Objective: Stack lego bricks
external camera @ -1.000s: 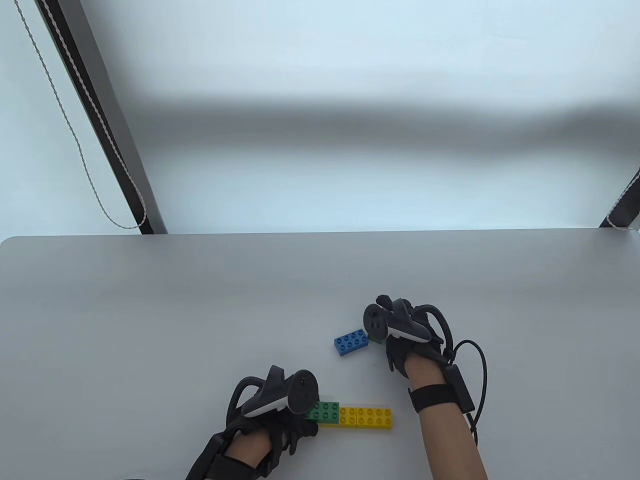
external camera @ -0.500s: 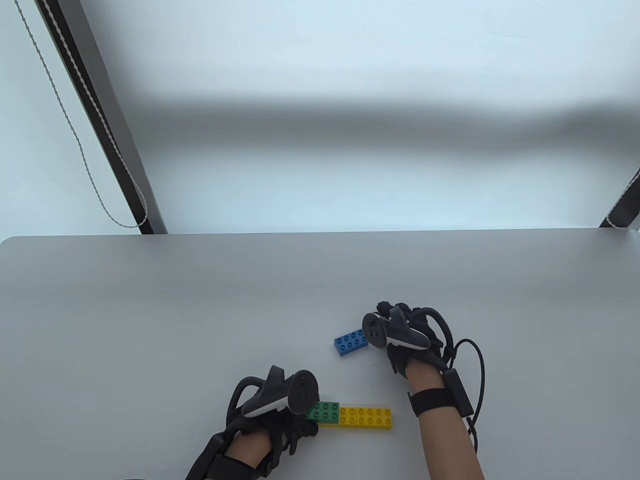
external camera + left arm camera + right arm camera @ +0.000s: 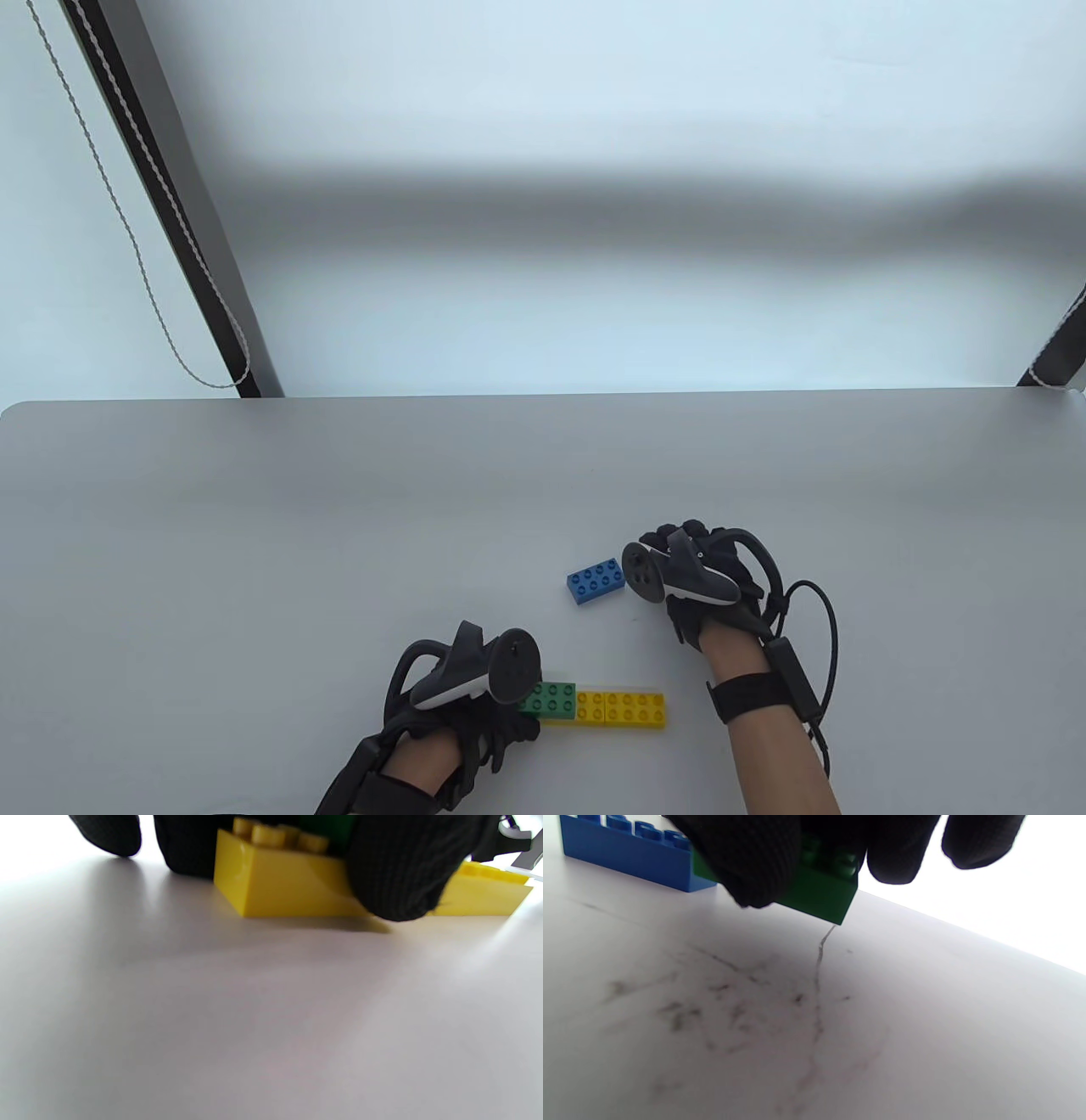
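My right hand (image 3: 689, 577) pinches a small green brick (image 3: 821, 893) between thumb (image 3: 751, 866) and fingers, a little above the table; the table view hides that brick under the hand. A blue brick (image 3: 596, 581) lies just left of that hand and also shows in the right wrist view (image 3: 628, 861). My left hand (image 3: 475, 705) grips the left end of a yellow brick row (image 3: 621, 710) that carries another green brick (image 3: 550, 698). The left wrist view shows my thumb (image 3: 394, 870) against the yellow brick (image 3: 288, 887).
The grey table (image 3: 254, 509) has its far edge at mid-frame. A black post with a hanging cord (image 3: 170, 255) stands beyond the far left corner. The table shows dark scuff marks (image 3: 814, 997) under my right hand.
My right hand has shifted a little right and toward me, taking the small green brick away from the blue brick's end. The left hand and the stack have not moved.
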Available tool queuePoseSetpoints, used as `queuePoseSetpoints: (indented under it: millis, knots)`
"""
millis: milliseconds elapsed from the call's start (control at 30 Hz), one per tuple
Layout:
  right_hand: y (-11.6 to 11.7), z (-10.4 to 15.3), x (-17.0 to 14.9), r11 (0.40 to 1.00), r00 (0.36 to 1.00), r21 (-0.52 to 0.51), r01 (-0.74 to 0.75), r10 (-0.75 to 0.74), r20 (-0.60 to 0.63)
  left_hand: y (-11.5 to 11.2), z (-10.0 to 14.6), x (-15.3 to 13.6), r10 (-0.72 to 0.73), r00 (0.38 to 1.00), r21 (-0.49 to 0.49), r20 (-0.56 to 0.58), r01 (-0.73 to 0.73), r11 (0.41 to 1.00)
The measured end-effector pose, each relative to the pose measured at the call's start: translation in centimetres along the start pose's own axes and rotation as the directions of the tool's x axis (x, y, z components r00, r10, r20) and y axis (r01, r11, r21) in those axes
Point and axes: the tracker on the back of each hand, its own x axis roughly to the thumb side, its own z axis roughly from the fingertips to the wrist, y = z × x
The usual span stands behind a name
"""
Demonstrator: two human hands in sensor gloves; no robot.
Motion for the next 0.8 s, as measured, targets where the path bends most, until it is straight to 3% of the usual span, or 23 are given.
queuePoseSetpoints:
  millis: [533,800]
  knots:
    - [-3.4,5.6,2.6,0.964,0.972,-0.145,0.221,-0.205,0.119,0.0,0.1,0.1,-0.005,1.0,0.007,-0.015,0.005,1.0]
    - [-3.9,7.5,3.9,0.932,0.927,-0.104,0.347,-0.324,0.19,-0.1,0.1,0.1,-0.003,1.0,0.008,-0.02,0.003,1.0]
